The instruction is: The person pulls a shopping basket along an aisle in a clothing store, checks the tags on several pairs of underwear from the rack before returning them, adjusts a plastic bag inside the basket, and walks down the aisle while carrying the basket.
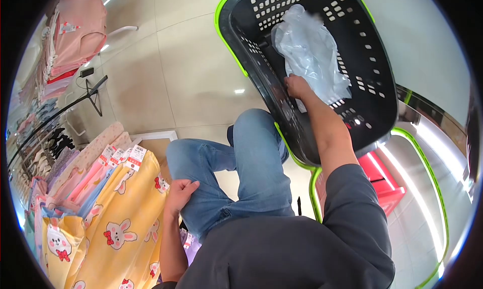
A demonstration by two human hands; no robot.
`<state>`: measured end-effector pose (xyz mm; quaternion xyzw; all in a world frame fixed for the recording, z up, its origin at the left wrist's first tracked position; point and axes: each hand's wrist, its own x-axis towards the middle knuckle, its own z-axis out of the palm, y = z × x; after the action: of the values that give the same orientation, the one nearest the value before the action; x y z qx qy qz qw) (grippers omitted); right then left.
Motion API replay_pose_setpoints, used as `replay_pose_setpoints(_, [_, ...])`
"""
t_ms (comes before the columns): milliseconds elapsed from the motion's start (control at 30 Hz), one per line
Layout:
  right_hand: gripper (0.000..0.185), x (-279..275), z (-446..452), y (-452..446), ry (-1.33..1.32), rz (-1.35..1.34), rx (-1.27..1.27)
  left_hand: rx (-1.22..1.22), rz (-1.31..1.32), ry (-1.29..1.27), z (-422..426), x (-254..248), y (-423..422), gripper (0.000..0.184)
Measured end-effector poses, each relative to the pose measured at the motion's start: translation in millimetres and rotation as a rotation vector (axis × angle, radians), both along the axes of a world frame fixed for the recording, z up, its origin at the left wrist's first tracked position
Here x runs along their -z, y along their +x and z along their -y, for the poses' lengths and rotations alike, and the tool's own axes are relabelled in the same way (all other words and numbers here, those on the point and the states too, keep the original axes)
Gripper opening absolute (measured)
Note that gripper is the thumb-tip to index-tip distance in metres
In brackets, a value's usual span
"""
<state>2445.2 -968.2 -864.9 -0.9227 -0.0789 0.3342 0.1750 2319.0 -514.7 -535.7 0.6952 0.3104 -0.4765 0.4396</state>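
Observation:
My right hand (298,86) reaches down into a black shopping basket (282,100) with a bright green rim. Its fingers are closed at the lower left edge of a crumpled, translucent plastic bag (312,52), which lies against the perforated wall. The bag partly hides the fingertips' grip. Against my thigh in blue jeans (201,158), my left hand (181,194) rests with its fingers curled and nothing visible in them. Beside it lies a stack of folded clothes, topped by a yellow garment (133,208) with a rabbit print and paper tags.
Pink garments (75,32) hang on hangers at the upper left, near a black metal stand (93,93). A red plastic object (385,183) is behind the basket on the right. Beige tiles (193,62) cover the floor. A green handle (443,208) curves at the lower right.

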Motion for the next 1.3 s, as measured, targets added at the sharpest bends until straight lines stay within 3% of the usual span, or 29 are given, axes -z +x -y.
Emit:
replay_pose_setpoints(100, [0.024,-43.0,4.3,-5.7,0.016,0.078,0.124,0.076,-0.037,0.004,6.4,-22.6,-11.4,0.049])
replay_pose_setpoints(167, [0.029,-90.3,1.3,1.1,0.03,0.098,0.334,0.117,-0.071,-0.026,11.2,-40.7,-24.6,0.049])
replay_pose_setpoints(300, [0.028,-222.4,-45.2,2.1,0.303,0.363,0.749,0.194,-0.115,-0.036,20.2,-85.9,-58.1,0.048])
replay_pose_setpoints(400, [0.026,-319.0,-118.3,-46.0,0.592,0.423,0.822,0.237,-0.064,-0.067,16.1,-116.0,-94.6,0.048])
replay_pose_setpoints(433, [0.023,-356.1,-142.6,-78.1,0.52,0.301,0.826,0.272,-0.043,-0.058,17.0,-125.4,-105.5,0.048])
replay_pose_setpoints(500, [0.022,-378.3,-180.6,-160.8,0.634,0.189,0.994,0.351,-0.002,-0.056,20.5,-144.2,-123.7,0.048])
replay_pose_setpoints(567, [0.017,-397.5,-188.3,-238.8,0.588,-0.119,1.227,0.429,0.034,-0.053,19.9,-163.1,-143.4,0.048])
replay_pose_setpoints(633, [0.017,-368.1,-177.9,-309.4,0.463,-0.22,1.493,0.406,0.091,-0.065,17.0,-175.8,-161.9,0.048])
replay_pose_setpoints(700, [0.026,-379.0,-141.5,-330.7,0.516,-0.309,1.854,0.38,0.146,-0.059,16.6,-181.5,-177.5,0.048])
replay_pose_setpoints(767, [0.04,-373.9,-116.2,-339.9,0.529,-0.234,2.064,0.358,0.186,-0.027,15.4,-185.3,-196.8,0.049])
replay_pose_setpoints(867, [0.052,-397.7,-98.1,-365.1,0.204,-0.592,1.753,0.411,0.227,0.002,13.2,-188.8,-231.7,0.049])
replay_pose_setpoints(967, [0.065,-412.7,-108.1,-446.2,-0.123,-0.449,1.087,0.312,0.229,0.021,17.2,-210.5,-256.6,0.046])
replay_pose_setpoints(1067, [0.07,-473.2,-99.2,-489.2,-0.073,-0.548,0.954,0.307,0.3,0.076,16.0,-232.2,-274.1,0.048])
replay_pose_setpoints(1267, [0.065,-526.7,-51.3,-526.3,-0.059,-0.581,0.652,0.318,0.472,0.136,6.3,-251.6,-294.4,0.047])
replay_pose_setpoints(1300, [0.063,-534.3,-42.6,-517.6,0.017,-0.565,0.711,0.332,0.485,0.132,3.1,-251.7,-293.2,0.046])
